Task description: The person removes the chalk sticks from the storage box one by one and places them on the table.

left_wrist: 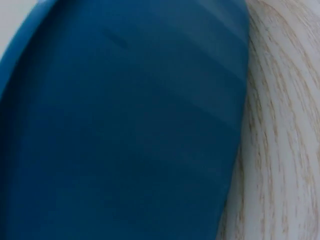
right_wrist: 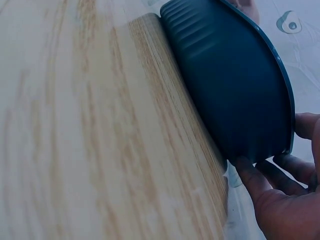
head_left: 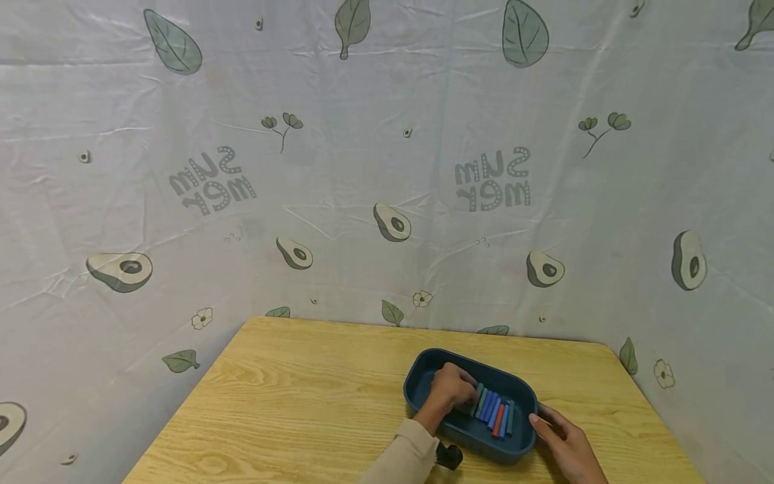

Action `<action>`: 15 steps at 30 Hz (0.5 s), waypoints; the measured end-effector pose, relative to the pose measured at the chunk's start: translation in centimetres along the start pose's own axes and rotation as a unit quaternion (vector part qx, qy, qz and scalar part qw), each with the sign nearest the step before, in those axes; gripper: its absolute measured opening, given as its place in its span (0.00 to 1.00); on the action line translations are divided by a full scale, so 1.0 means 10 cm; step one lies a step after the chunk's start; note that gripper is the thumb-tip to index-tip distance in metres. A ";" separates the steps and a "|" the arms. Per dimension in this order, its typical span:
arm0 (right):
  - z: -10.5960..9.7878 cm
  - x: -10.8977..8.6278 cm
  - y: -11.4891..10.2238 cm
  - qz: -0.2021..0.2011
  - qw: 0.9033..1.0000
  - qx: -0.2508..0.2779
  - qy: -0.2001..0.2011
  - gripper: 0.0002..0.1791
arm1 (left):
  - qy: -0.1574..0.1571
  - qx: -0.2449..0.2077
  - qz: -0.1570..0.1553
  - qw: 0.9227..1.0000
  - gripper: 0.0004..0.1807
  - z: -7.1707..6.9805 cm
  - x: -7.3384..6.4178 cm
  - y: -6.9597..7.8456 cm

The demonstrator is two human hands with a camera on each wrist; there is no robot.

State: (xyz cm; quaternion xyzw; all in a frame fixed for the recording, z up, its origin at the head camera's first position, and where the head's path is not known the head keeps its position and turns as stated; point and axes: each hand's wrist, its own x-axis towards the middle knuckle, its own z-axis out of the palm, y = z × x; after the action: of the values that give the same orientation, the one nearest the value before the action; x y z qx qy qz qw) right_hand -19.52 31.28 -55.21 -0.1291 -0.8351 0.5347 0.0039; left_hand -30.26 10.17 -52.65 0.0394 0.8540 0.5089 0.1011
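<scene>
A dark blue oblong box [head_left: 484, 440] with rounded corners stands on the table. Several short coloured sticks [head_left: 498, 420], green, blue and one red, lie side by side in a row on its floor. My left hand [head_left: 450, 388] reaches over the near wall into the box, its fingers bent down beside the left end of the row. Its fingertips are hidden, and I cannot tell whether they pinch a stick. With the thumb at the rim and the fingers against the outer wall, my right hand [head_left: 565, 440] grips the box's right end. The right wrist view shows those fingers [right_wrist: 252, 180] close up.
Under the box is a light wood-grain table [head_left: 272, 396]. A pale curtain [head_left: 338, 168] printed with avocados and leaves hangs behind the table's far edge and along its sides. A black wrist device [head_left: 449, 456] sits under the left sleeve, close to the box's near wall.
</scene>
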 end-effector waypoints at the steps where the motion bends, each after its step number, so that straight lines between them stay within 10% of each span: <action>1: 0.00 0.00 0.00 0.001 1.000 -0.001 -0.001 0.44 | 0.000 -0.015 -0.006 1.000 0.10 0.00 0.00 0.00; 15: 0.01 0.00 0.00 0.006 1.000 0.002 0.000 0.45 | -0.031 -0.113 0.006 0.993 0.13 -0.16 -0.02 0.04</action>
State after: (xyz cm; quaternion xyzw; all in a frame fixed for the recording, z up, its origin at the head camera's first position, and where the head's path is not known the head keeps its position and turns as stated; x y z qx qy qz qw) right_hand -19.57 31.24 -55.29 -0.1346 -0.8331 0.5365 0.0011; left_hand -30.40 8.91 -51.56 0.0490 0.7869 0.6016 0.1283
